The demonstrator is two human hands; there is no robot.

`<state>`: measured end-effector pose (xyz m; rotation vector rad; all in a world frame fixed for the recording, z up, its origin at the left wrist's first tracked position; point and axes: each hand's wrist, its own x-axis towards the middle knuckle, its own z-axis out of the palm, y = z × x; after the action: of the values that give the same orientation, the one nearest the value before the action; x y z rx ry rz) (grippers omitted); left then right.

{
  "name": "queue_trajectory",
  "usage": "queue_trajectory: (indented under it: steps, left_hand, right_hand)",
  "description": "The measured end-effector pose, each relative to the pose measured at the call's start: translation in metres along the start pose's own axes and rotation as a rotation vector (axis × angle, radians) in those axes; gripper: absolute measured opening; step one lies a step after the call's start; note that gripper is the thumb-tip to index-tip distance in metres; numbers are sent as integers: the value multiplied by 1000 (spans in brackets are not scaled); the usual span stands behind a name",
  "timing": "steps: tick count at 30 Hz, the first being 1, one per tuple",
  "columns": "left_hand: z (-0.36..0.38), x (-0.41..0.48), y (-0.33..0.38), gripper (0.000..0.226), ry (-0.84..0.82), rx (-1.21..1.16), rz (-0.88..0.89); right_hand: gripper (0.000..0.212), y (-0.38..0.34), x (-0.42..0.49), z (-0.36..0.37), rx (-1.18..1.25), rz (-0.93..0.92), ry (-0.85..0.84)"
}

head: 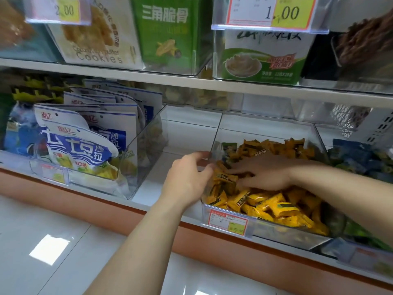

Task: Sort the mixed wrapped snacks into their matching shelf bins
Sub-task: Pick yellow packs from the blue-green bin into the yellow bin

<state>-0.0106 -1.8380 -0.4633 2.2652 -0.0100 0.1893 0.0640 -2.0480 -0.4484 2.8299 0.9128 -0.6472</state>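
The right hand [262, 173] is reaching into a clear plastic bin [265, 126] at the front edge of the white shelf [182, 137], its fingers lying spread and flat on the heap of yellow-orange wrapped snacks [274, 206] that is filling the bin. The left hand [187, 177] is curling its fingers round the bin's left wall, gripping it. A single green-wrapped snack [229, 147] is standing in the bin's back left corner.
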Motion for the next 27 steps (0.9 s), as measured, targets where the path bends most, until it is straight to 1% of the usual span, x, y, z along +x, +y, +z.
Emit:
queue_trajectory:
  steps: [2, 4, 7, 8, 9, 11, 12, 13, 14, 15, 16, 17, 18, 20, 22, 24, 25, 27]
  left_hand:
    - [0, 1, 0, 33, -1, -5, 4]
    - [0, 1, 0, 32, 2, -4, 2]
    - [1, 1, 1, 31, 6, -4, -5]
    - [1, 1, 2, 31, 7, -6, -7]
    - [1, 0, 2, 31, 8, -5, -8]
    - [1, -1, 3, 31, 9, -2, -9]
    - [1, -1, 4, 31, 10, -1, -11]
    - [1, -1, 4, 31, 10, 1, -16]
    - [0, -1, 5, 31, 9, 2, -20]
    - [0, -1, 5, 31, 7, 2, -22]
    - [0, -2, 5, 31, 6, -1, -24]
    - [0, -2, 5, 30, 6, -5, -26]
    - [0, -2, 5, 30, 4, -10, -28]
    - [1, -2, 4, 31, 0, -14, -23]
    - [2, -2, 2, 31, 0, -21, -20]
    - [1, -1, 1, 32, -4, -38, -20]
    - [1, 0, 0, 32, -6, -45, -21]
    - [2, 0, 0, 30, -4, -55, -25]
  right_hand:
    - [49, 14, -26, -5, 89, 2, 4]
    - [47, 24, -41, -12, 124, 33, -25]
    - [40, 25, -45, -28, 161, 65, -77]
    - [40, 23, -41, -34, 167, 68, -50]
    - [42, 21, -34, -39, 153, 67, 18]
    - [39, 16, -13, -42, 95, 66, 237]
    - [33, 13, 0, -41, 86, 42, 338]
    - [23, 10, 15, -38, 108, 17, 396]
    - [13, 6, 30, -33, 148, 4, 390]
    - [20, 4, 43, -29, 162, 24, 335]
    - [34, 5, 55, -23, 143, 62, 242]
    - [43, 6, 65, -18, 114, 107, 160]
    - [48, 8, 72, -14, 93, 141, 115]
    - [50, 12, 83, -12, 94, 168, 81]
    - [46, 16, 88, -14, 80, 170, 67]
    - [40, 22, 87, -15, 48, 177, 105]
    - [36, 27, 85, -14, 48, 175, 149]
    - [24, 36, 84, -14, 134, 159, 290]
